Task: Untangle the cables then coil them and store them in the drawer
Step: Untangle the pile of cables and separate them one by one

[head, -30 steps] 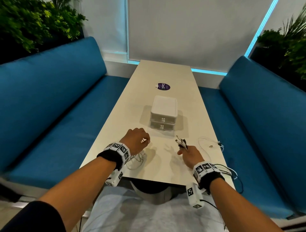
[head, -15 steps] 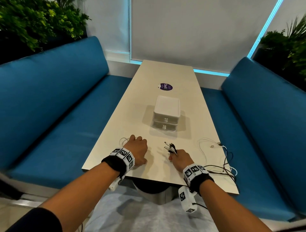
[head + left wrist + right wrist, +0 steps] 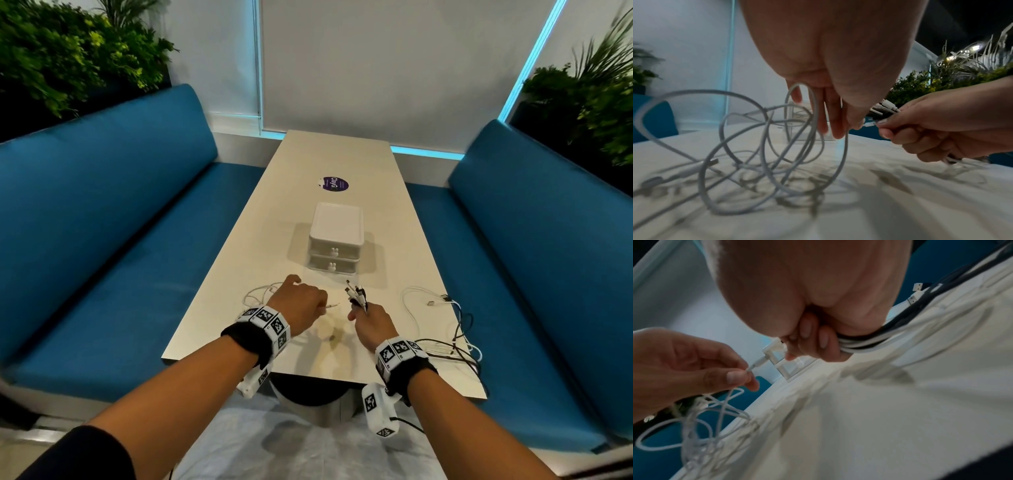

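My left hand (image 3: 301,303) hovers over the near end of the table and pinches the plug end of a white cable (image 3: 764,146), whose loose loops trail to the left (image 3: 260,293). The thumb and forefinger of the left hand (image 3: 740,374) hold its thin connector (image 3: 758,364). Just to the right, my right hand (image 3: 368,320) grips a bundle of black and white cables (image 3: 859,341), with the plugs (image 3: 356,294) sticking up out of the fist. The left hand's plug tip points at the right hand (image 3: 925,123). A small white two-drawer unit (image 3: 336,246) stands behind both hands, its drawers closed.
More white and dark cables (image 3: 442,318) lie tangled at the table's right edge, some hanging over it. A purple sticker (image 3: 334,184) sits farther up the table (image 3: 342,157). Blue benches (image 3: 102,222) flank both sides, with plants in the far corners.
Both hands came closer together. The right hand with its bundle shifted left; the left hand drew the white cable's plug toward it, leaving the loops spread out to its left.
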